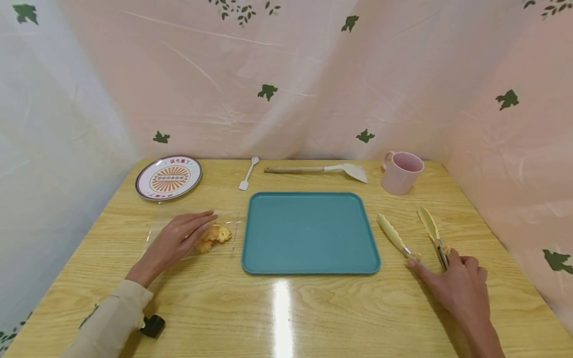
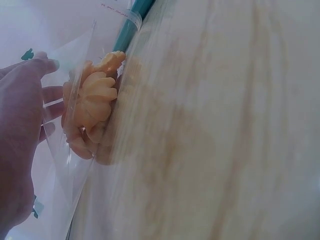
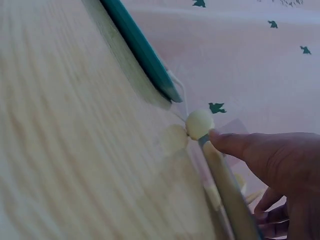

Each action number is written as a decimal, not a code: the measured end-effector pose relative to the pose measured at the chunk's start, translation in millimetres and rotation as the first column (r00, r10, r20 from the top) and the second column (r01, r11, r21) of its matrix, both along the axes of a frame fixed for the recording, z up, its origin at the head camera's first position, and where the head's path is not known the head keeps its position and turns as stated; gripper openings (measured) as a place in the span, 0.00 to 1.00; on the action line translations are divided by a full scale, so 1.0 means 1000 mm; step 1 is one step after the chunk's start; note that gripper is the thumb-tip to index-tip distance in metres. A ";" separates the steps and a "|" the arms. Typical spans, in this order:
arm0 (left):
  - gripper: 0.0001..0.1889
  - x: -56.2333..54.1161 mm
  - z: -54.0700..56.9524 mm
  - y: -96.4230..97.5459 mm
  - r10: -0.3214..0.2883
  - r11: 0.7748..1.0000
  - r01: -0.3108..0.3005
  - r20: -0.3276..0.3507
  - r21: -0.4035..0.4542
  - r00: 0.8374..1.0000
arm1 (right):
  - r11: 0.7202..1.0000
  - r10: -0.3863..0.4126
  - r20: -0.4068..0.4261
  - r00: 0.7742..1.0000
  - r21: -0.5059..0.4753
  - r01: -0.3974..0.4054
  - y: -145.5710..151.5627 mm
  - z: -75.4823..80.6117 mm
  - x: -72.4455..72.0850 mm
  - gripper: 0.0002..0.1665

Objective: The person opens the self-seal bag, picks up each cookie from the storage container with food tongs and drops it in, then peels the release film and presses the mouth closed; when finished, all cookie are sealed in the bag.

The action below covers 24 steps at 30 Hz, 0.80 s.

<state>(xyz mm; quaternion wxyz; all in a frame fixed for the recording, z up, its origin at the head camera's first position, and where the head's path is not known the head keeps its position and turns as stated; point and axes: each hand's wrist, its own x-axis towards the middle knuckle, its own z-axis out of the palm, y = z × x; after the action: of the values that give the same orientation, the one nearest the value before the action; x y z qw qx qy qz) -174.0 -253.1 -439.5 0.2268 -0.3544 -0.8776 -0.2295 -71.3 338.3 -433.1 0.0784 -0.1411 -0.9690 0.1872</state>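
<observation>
My left hand (image 1: 180,236) rests on a clear plastic bag (image 1: 190,215) with flower-shaped cookies (image 1: 221,233) inside. In the left wrist view its extended fingers touch the film beside the golden cookies (image 2: 92,102). On the right, a pair of kitchen tongs (image 1: 429,226) with pale yellow tips lies spread apart on the table, tips pointing away from me. My right hand (image 1: 463,286) grips them near the handle end, thumb on the left arm and fingers curled at the other. The right wrist view shows the thumb against one tong arm (image 3: 222,182); the other fingers are partly hidden.
A teal tray (image 1: 311,233) lies between the hands on the wooden table (image 1: 215,308). Behind it are a small white spoon-like utensil (image 1: 249,174) and a wooden-handled spatula (image 1: 315,169). A patterned plate (image 1: 169,178) stands back left, a pink mug (image 1: 401,174) back right.
</observation>
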 end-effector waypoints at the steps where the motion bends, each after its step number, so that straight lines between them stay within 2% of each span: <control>1: 0.21 0.000 0.000 0.000 0.000 1.000 0.000 0.001 0.000 1.000 | 1.000 -0.003 -0.006 1.000 0.014 0.003 -0.001 0.002 0.001 0.63; 5: 0.22 0.000 0.000 0.001 -0.001 1.000 0.001 0.002 0.001 1.000 | 0.998 0.009 -0.079 0.997 0.057 -0.004 -0.007 0.012 0.004 0.62; 8: 0.22 0.000 0.000 0.001 -0.005 1.000 0.005 0.002 0.004 1.000 | 0.998 0.058 -0.153 0.986 0.045 -0.051 -0.021 0.021 0.004 0.57; 10: 0.22 0.000 0.000 0.001 -0.007 1.000 0.007 0.003 0.008 1.000 | 0.991 0.132 -0.230 0.964 0.024 -0.130 -0.035 0.025 0.000 0.50; 12: 0.21 0.000 0.000 0.001 -0.007 1.000 0.007 0.009 0.012 1.000 | 0.974 0.223 -0.313 0.923 0.024 -0.227 -0.053 0.026 -0.005 0.42; 15: 0.20 0.000 0.000 0.001 -0.006 1.000 0.006 0.017 0.016 1.000 | 0.927 0.360 -0.399 0.843 0.054 -0.370 -0.086 0.024 -0.015 0.32; 17: 0.20 -0.001 0.000 0.001 -0.004 1.000 0.004 0.022 0.016 1.000 | 0.896 0.426 -0.401 0.811 0.064 -0.439 -0.108 0.022 -0.021 0.27; 21: 0.19 -0.001 -0.001 0.001 0.001 1.000 -0.001 0.024 0.016 1.000 | 0.814 0.553 -0.319 0.770 0.010 -0.581 -0.150 0.022 -0.029 0.22; 22: 0.19 -0.001 -0.001 0.001 0.001 1.000 -0.002 0.024 0.016 1.000 | 0.790 0.583 -0.284 0.761 -0.021 -0.613 -0.160 0.022 -0.030 0.22; 24: 0.19 -0.001 -0.001 0.001 0.002 1.000 -0.002 0.021 0.017 1.000 | 0.731 0.645 -0.230 0.728 -0.092 -0.677 -0.178 0.023 -0.033 0.21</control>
<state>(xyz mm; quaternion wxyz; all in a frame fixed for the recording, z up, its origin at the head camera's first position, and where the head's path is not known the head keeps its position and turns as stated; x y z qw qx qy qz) -174.5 -252.6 -440.7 0.2210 -0.3493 -0.8783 -0.2404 -104.3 160.6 -409.8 0.0826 0.2258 -0.9243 0.2964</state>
